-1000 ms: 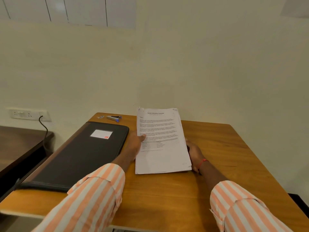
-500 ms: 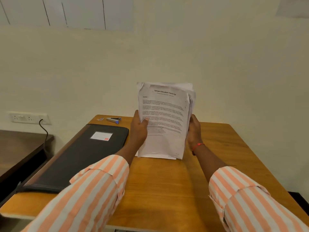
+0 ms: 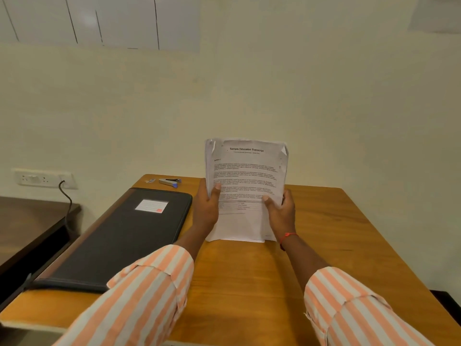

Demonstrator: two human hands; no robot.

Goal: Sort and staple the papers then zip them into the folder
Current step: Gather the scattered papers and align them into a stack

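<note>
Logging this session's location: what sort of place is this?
Probably a plain office or study room: a wooden desk against a bare wall, a wall socket with a cable plugged in, and desk supplies, namely a stapler and a black zip folder.

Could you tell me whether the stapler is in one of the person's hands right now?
No, the stapler lies on the table beyond the folder, while both hands hold the papers.

Folder [image 3: 119,236] lies left of the papers [image 3: 245,186] – stapler [image 3: 170,181] behind it, on the table [image 3: 324,233].
</note>
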